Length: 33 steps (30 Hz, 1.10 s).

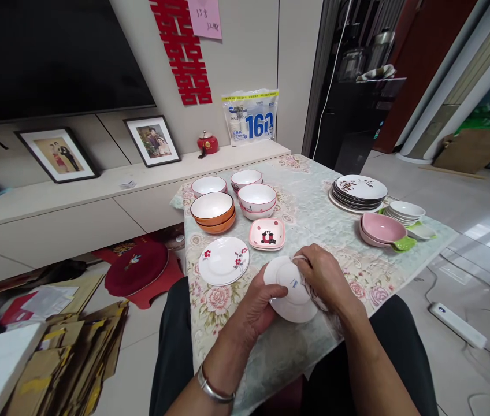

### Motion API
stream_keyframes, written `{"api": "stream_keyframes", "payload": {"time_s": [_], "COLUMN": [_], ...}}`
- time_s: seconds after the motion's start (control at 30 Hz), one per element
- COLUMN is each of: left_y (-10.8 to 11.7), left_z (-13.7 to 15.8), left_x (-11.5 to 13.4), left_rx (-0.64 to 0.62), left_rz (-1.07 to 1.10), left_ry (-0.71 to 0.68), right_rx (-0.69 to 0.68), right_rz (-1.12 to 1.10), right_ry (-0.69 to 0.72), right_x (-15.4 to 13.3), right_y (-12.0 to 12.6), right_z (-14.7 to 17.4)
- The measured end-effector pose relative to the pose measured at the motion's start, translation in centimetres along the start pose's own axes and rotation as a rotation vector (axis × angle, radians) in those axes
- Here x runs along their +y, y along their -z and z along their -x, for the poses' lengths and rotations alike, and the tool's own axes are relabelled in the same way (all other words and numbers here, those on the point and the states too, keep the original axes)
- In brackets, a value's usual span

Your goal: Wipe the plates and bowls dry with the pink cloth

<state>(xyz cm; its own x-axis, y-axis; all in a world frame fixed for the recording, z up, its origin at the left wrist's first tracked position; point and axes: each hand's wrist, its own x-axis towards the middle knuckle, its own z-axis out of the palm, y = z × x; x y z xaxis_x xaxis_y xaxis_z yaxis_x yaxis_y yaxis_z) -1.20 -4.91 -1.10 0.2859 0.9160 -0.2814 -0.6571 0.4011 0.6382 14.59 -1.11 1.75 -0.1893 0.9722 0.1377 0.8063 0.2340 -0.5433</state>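
My left hand [254,305] grips a small white plate [301,309] at its left side, with the thumb lying across it. The plate is tilted with its underside up, and a small blue mark shows near its middle. At the plate's right edge, my right hand [329,277] is closed on a thin white cloth [299,257], mostly hidden under the fingers. Just beyond the plate sits a pink-rimmed square dish [267,234] with a cat picture. White plates with red flowers [223,261] lie to the left.
Orange bowls [213,211] and several white bowls [257,199] stand at the far left of the table. On the right are stacked dark-edged plates [360,192], small white dishes [406,211] and pink bowls [381,229]. A power strip [457,325] lies on the floor.
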Motion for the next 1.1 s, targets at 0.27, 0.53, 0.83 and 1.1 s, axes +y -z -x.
{"api": "stream_keyframes", "payload": {"time_s": [0.27,0.53,0.83,1.1], "left_y": [-0.3,-0.2,-0.4,-0.3], "left_z": [0.4,0.1,0.0,0.1], "left_x": [0.4,0.0,-0.1,-0.2], "left_rx": [-0.027,0.005,-0.044,0.001], "left_rz": [0.016,0.026,0.014,-0.023], "left_ry": [0.062,0.026,0.047,0.034], "right_rx": [-0.051,-0.076,-0.045,-0.110], "right_rz": [0.007,0.052,0.142,-0.010], "right_ry": [0.219,0.082,0.119,0.324], "right_x": [-1.7,0.1,-1.2,-1.6], "right_y": [-0.3,-0.5,-0.5,-0.7], "right_z": [0.5,-0.1,0.3,0.1]}}
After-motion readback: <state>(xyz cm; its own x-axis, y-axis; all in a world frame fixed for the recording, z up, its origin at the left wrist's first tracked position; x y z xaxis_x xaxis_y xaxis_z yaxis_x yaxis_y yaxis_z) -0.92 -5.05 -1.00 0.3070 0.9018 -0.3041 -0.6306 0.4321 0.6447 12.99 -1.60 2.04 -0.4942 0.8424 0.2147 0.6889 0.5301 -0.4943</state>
